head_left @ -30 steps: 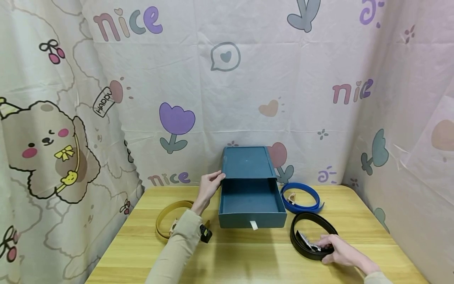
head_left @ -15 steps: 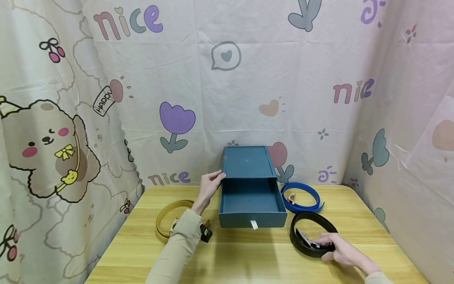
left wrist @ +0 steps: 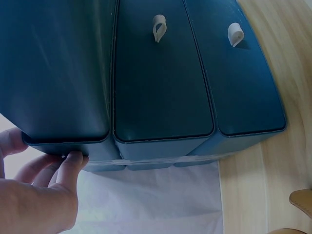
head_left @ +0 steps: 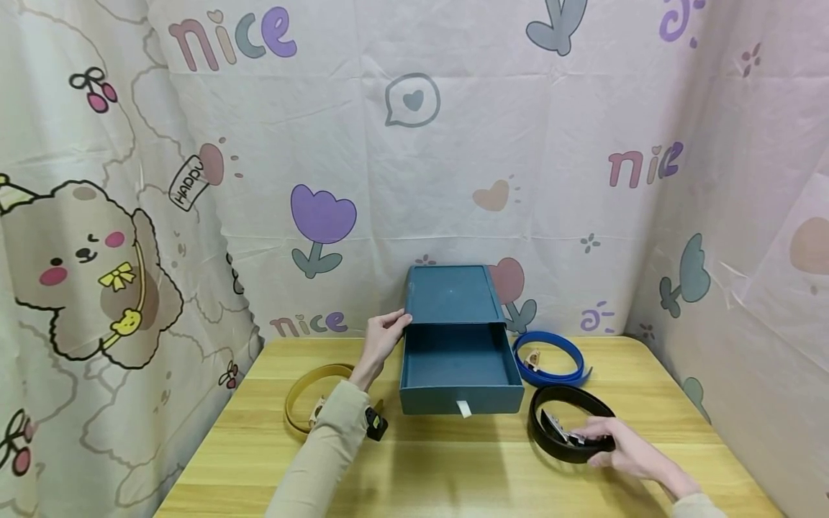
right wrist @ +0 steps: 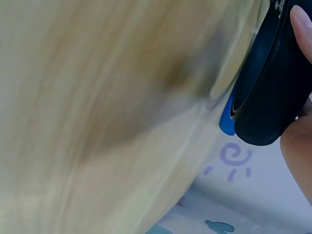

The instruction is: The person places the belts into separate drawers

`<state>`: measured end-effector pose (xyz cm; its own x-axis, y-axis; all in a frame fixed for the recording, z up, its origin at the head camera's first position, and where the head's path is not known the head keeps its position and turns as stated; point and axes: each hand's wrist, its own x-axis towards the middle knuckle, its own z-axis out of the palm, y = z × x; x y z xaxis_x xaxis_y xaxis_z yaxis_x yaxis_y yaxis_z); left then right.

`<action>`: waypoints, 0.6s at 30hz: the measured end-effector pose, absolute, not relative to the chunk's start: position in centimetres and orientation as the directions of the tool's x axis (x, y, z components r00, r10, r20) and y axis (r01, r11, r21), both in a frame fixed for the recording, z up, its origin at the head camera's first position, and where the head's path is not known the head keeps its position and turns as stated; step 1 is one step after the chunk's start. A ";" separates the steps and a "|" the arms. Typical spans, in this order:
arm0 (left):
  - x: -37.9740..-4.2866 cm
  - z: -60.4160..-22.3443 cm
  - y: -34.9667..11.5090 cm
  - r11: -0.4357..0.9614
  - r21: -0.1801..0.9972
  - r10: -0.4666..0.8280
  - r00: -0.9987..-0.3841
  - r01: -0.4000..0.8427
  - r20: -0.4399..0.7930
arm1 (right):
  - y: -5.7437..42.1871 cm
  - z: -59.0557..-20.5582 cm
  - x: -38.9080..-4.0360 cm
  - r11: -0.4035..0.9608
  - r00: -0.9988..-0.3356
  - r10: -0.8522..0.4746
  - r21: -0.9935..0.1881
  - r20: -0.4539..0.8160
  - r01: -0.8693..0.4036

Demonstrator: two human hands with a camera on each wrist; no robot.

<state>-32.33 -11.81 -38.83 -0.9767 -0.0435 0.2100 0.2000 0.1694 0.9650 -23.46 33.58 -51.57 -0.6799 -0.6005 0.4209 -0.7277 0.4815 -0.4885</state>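
Note:
A teal drawer cabinet [head_left: 453, 293] stands against the back cloth, its top drawer [head_left: 461, 401] pulled out. My left hand [head_left: 382, 342] holds the cabinet's left edge beside that drawer; in the left wrist view its curled fingers [left wrist: 70, 170] lie on the edge. A coiled black belt [head_left: 550, 440] with a silver buckle [head_left: 562, 432] is gripped at its near right side by my right hand [head_left: 624, 446]. The belt appears slightly raised off the table. In the right wrist view, thumb and fingers pinch the black belt [right wrist: 268, 107], part of the hand being out of frame.
Behind the black belt lies a coiled blue belt [head_left: 563, 380]. A coiled tan belt [head_left: 291, 403] is left of the cabinet, partly hidden by my left arm. Two lower drawers [left wrist: 161, 92] with white pull tabs are closed. Printed cloth surrounds the wooden table [head_left: 453, 475].
The black belt has risen slightly in my right hand's grip and shifted a little away from me. My left hand has stayed on the cabinet.

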 end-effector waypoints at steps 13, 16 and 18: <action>-32.3 -38.7 -11.8 0.177 0.967 -0.050 -0.979 0.185 0.196 | 32.4 -47.9 -23.7 0.349 -0.579 -0.648 -0.483 0.495 -0.803; -32.3 -38.7 -11.8 0.184 0.966 -0.050 -0.980 0.183 0.195 | 32.4 -46.9 -23.7 0.339 -0.568 -0.650 -0.477 0.505 -0.811; -32.2 -38.7 -11.8 0.185 0.966 -0.049 -0.980 0.181 0.193 | 32.4 -46.2 -23.7 0.352 -0.567 -0.643 -0.458 0.515 -0.816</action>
<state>-32.22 -11.78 -38.65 -0.9799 -0.0494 0.1932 0.1811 0.1846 0.9660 -23.65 32.42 -46.25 -0.5666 -0.6432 0.5151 -0.8162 0.3521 -0.4582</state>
